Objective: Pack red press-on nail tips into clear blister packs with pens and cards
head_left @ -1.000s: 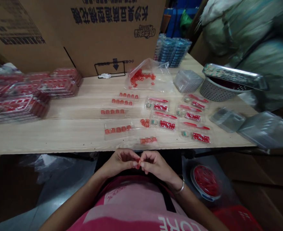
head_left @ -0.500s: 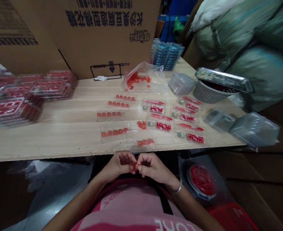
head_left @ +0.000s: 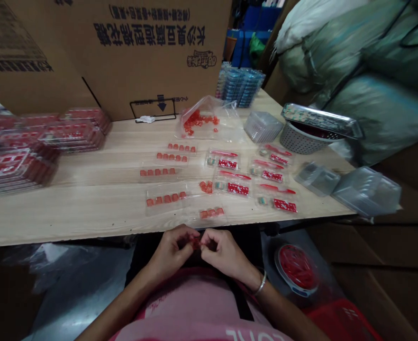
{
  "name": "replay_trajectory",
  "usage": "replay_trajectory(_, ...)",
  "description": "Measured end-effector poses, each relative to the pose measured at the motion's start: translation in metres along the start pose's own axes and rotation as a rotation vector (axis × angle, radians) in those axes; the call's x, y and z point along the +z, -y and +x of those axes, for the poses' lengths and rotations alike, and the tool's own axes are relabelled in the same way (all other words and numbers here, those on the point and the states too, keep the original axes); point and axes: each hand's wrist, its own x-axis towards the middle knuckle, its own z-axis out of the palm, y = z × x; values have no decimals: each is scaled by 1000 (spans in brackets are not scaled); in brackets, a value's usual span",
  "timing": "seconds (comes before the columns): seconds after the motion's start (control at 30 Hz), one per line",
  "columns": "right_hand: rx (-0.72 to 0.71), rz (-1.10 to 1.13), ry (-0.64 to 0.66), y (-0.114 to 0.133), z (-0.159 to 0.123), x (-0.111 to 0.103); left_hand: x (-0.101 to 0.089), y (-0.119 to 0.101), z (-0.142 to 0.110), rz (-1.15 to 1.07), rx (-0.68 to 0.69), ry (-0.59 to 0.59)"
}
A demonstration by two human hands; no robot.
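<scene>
Just off the table's front edge, my left hand [head_left: 176, 246] and my right hand [head_left: 221, 250] meet, both closed in a pinch. Between their fingertips is a small red translucent plastic piece [head_left: 195, 243], partly hidden by the fingers. On the table beyond, rows of red translucent cups [head_left: 166, 198] sit in clear trays, and a short row [head_left: 212, 212] lies closest to my hands. A few loose red pieces [head_left: 205, 187] are heaped beside the trays. To their right, clear trays hold red plastic knives [head_left: 235, 175] and red dotted packets [head_left: 238, 189].
An open plastic bag [head_left: 202, 121] of red pieces lies at the back. Stacked red packages [head_left: 13, 166] stand left, before a large cardboard box [head_left: 141, 61]. A grey basket [head_left: 304, 137] and clear containers [head_left: 367, 192] are right. A tub of red pieces [head_left: 296, 266] stands below.
The whole view has shifted slightly, with the table's contents a little further left and lower. My hands stay together, pinching the red piece, with fingers slightly moved.
</scene>
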Motion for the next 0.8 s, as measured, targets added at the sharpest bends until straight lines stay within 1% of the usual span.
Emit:
replay_trajectory(0.03,-8,-30,6,0,-1,1,-1,0,0,21,3,37)
replay_trajectory(0.07,-25,-69,10,1,-1,3,-1,-1,-1,55,17,48)
replay_trajectory(0.1,-49,-123,-4,2,-2,4,-1,-2,-2,98,42,28)
replay_trajectory(0.13,-75,-193,-47,3,-3,5,-1,-3,-3,143,77,-16)
replay_trajectory(0.2,-121,-320,-180,5,-3,6,0,-4,-4,208,151,-141)
replay_trajectory(0.23,-142,-329,-220,7,-3,6,1,-5,-4,224,174,-197)
replay_trajectory(0.27,-160,-288,-221,7,-3,6,1,-5,-4,230,179,-240)
replay_trajectory(0.33,-183,-145,-164,8,-1,7,3,-6,-3,219,147,-281)
replay_trajectory(0.4,-180,-70,-146,6,2,8,6,-7,-3,195,106,-264)
replay_trajectory(0.5,-133,-52,-228,1,6,8,9,-8,-3,158,91,-227)
replay_trajectory(0.53,-122,-15,-229,-1,7,7,10,-9,-2,148,89,-225)
replay_trajectory(0.6,-108,81,-178,-1,9,4,8,-12,-1,133,100,-219)
replay_trajectory(0.7,-102,164,-71,0,8,-1,3,-14,3,132,172,-170)
replay_trajectory(0.77,-124,138,-59,0,8,0,1,-13,5,159,225,-151)
replay_trajectory(0.8,-155,91,-82,-2,7,2,1,-12,6,180,243,-160)
